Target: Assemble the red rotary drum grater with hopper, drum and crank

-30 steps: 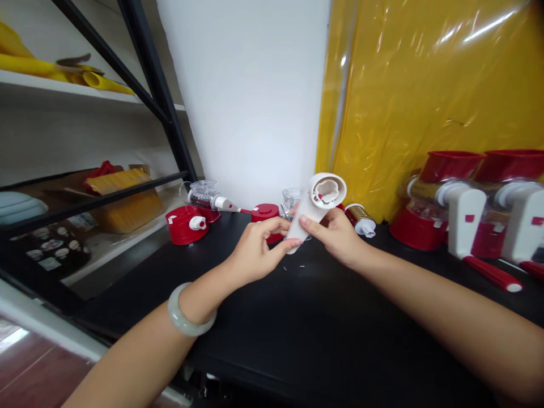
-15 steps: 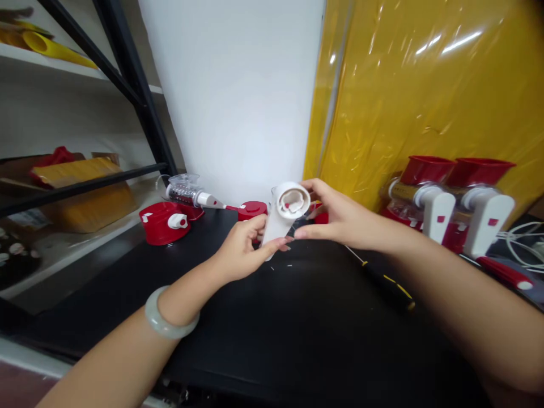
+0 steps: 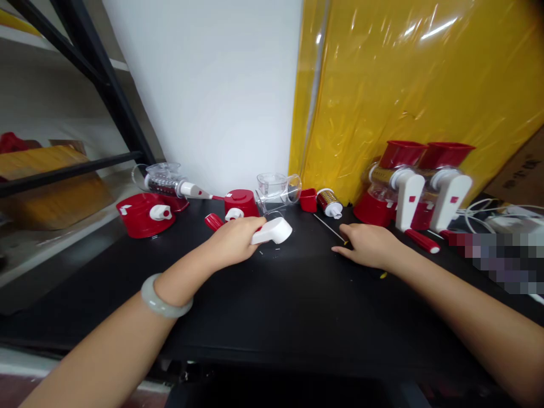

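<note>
My left hand [image 3: 236, 241] is closed around a white crank handle [image 3: 278, 230], whose round end points right, just above the black tabletop. A red grip [image 3: 213, 222] sticks out on the far side of that hand and seems to belong to the crank. My right hand [image 3: 368, 245] lies low over a screwdriver [image 3: 327, 225] on the table, thumb and forefinger around its handle. The metal shaft points away to the left; most of the handle is hidden under the palm.
Behind my left hand stand red bases [image 3: 240, 203] and a clear plastic housing [image 3: 272, 187]. A grater drum [image 3: 329, 203] lies beside a small red pusher [image 3: 308, 199]. Assembled rotary graters [image 3: 403, 175] stand at the right, near white cables [image 3: 478, 215]. A black rack [image 3: 102, 85] rises at the left.
My right hand has let go of the white crank handle and come down right onto the screwdriver. My left hand has lowered and turned the crank. The view has shifted right.
</note>
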`<action>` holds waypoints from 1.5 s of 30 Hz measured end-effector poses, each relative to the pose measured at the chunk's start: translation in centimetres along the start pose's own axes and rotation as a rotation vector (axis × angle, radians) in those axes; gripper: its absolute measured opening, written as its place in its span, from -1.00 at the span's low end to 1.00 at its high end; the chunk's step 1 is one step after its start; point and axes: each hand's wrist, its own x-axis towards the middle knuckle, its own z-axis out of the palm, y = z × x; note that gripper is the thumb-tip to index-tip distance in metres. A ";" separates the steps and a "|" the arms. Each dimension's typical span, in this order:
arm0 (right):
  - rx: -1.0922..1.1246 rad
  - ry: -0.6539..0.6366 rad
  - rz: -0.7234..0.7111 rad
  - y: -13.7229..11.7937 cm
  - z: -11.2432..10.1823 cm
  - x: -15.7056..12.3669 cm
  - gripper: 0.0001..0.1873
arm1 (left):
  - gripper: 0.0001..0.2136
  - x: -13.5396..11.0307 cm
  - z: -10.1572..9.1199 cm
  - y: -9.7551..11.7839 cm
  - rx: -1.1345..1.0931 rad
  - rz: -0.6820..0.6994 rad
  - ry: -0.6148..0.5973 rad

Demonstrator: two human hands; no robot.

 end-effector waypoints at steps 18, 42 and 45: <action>0.022 0.156 -0.082 2.6 1.0 -1.1 -0.87 | -0.93 0.5 1.2 0.4 -0.049 -0.005 -0.053; 0.080 0.298 -0.402 3.0 1.6 -0.9 -0.84 | -0.89 1.4 3.4 1.1 -0.036 0.019 -0.055; 0.111 0.275 -0.401 2.9 1.6 -0.9 -0.86 | -0.93 1.5 3.6 1.0 -0.004 0.028 -0.065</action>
